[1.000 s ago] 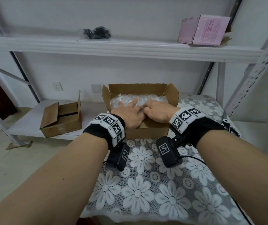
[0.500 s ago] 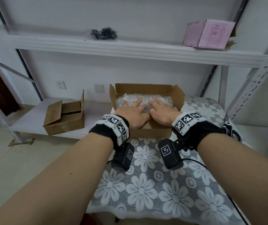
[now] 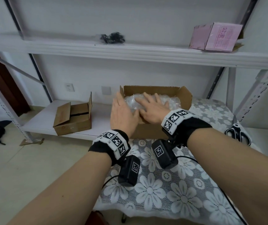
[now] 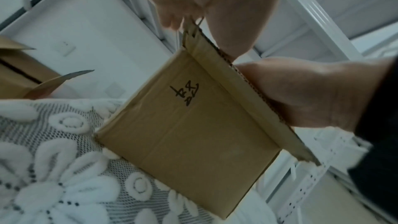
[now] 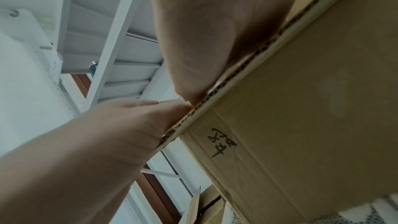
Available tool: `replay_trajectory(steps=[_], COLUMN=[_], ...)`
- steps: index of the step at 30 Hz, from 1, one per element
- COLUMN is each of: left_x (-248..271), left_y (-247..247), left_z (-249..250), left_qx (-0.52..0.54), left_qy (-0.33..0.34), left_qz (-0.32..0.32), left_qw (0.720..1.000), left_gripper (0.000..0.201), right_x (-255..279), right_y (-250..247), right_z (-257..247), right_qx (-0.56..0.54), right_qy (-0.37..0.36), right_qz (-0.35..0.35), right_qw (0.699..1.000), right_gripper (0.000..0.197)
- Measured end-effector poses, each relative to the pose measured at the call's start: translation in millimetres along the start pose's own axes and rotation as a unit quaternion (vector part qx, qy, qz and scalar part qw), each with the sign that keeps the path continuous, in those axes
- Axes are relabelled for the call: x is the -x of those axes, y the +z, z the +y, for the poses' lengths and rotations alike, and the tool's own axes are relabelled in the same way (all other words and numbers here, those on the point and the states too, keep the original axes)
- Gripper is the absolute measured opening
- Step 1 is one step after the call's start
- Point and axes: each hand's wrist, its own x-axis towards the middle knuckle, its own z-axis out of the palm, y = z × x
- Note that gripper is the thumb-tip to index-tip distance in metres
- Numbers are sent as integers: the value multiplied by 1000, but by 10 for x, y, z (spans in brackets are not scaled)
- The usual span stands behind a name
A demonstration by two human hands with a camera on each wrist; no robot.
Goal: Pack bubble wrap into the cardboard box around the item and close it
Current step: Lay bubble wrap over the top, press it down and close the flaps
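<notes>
An open brown cardboard box stands on a table covered by a grey cloth with white lace flowers, its far and side flaps upright and clear crumpled bubble wrap filling it. The right hand lies flat on the wrap with straight fingers, while the left hand, fingers straight, is raised at the box's left flap. To the left a second open brown carton sits on a low white shelf, black-handled scissors lie at the table's right edge, and a pink box rests on the upper shelf.
</notes>
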Motion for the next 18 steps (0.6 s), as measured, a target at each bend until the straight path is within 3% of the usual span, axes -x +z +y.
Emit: replay_trajectory(steps=[6,10,15,18], left_x=[31,52,60,51], left_y=[87,122,129,139], left_z=[-51,-82,-103,-110], left_qx=[13,14,22,30], left_qy=[35,51,63,65], left_qz=[1,8,8,7], left_qw=[999,999,998,997], left_gripper=[82,77,76,79], right_x=[-73,6,-122,-208], right_y=[-1,-126,-118,-243], right_z=[-16,-91,-61,-87], right_qx=[7,33,30,-14], right_qy=[24,0,-11,-1], right_qz=[-62,-81,-66,-50], right_qw=[998,996,997,999], right_gripper=[48,48,51,66])
